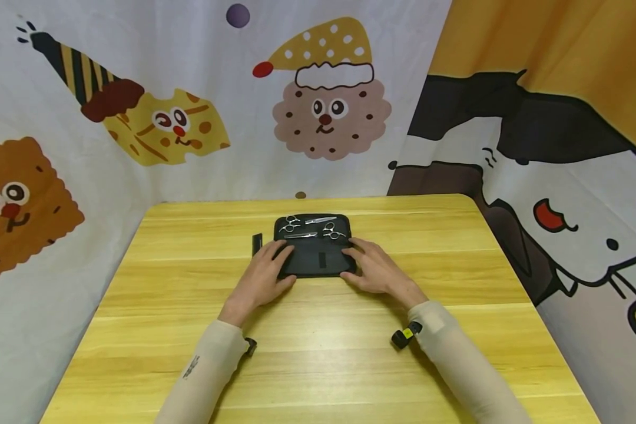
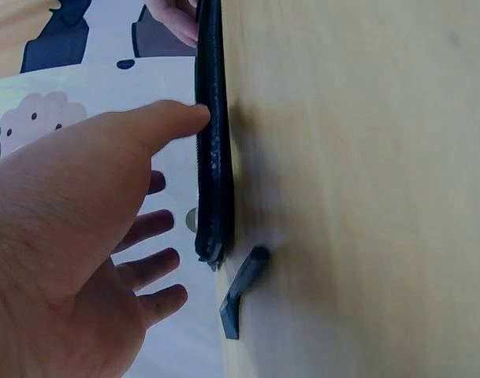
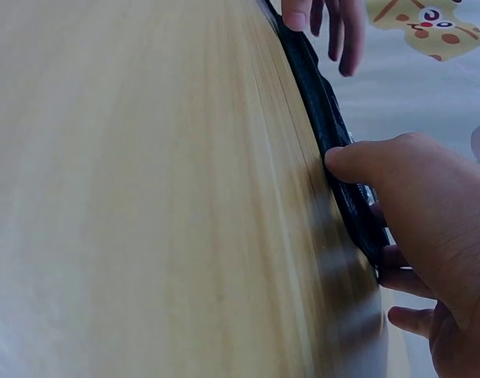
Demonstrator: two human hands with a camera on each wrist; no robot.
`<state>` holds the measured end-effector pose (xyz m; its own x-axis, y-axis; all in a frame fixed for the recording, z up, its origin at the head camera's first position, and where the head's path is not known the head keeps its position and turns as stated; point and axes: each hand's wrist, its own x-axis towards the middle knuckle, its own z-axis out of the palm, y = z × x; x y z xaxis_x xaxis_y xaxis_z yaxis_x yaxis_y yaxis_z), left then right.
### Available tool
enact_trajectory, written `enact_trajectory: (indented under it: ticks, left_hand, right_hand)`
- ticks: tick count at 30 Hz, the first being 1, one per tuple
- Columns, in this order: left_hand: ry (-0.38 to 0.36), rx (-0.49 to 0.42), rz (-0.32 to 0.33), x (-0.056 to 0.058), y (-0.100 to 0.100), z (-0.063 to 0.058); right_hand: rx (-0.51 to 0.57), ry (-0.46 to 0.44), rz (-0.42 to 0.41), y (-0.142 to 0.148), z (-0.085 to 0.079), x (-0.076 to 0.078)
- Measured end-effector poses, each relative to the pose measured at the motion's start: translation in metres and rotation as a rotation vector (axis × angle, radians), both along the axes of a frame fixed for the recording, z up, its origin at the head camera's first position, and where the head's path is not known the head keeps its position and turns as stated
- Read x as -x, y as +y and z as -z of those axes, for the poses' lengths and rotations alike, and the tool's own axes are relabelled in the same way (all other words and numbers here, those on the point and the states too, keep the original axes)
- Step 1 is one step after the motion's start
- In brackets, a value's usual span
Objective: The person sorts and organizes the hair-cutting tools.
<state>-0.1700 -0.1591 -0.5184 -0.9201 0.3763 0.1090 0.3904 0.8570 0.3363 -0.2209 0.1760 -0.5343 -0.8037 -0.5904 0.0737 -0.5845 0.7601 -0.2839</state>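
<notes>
A black zip case (image 1: 307, 266) lies unfolded on the table between my two hands. In its far half sit silver scissors (image 1: 333, 234) and more scissors-like tools (image 1: 290, 224) with ring handles. At the case's left side is my left hand (image 1: 261, 277), fingers straight and spread over the edge, its thumb against the near edge. My right hand (image 1: 373, 271) rests at the right side, thumb at the near edge and relaxed fingers along the side. The right wrist view shows that thumb touching the case's edge (image 3: 314, 94).
A short black strip (image 1: 257, 243) is just left of the case. The wooden table (image 1: 318, 365) ends at a printed curtain (image 1: 191, 182) behind it, with more curtain on both sides. Each sleeve carries a small black wrist device (image 1: 404, 335).
</notes>
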Motion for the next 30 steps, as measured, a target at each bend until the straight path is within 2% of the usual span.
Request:
enact_trajectory:
  ticks: [5,12,19,30]
  left_hand:
    - [0.003,-0.033,-0.055,-0.006,-0.008,-0.003]
    - [-0.017,0.021,-0.16,-0.019,-0.022,-0.004]
    - [-0.013,0.07,-0.168,-0.029,-0.034,-0.004]
    - [-0.074,0.063,-0.2,-0.038,-0.042,-0.003]
  right_hand:
    - [0.013,-0.012,0.002,-0.001,0.0,0.0]
    - [0.029,-0.022,0.01,0.0,0.003,0.0]
    - [0.037,-0.027,0.018,0.0,0.004,-0.001]
    - [0.035,-0.021,0.017,0.0,0.006,0.0]
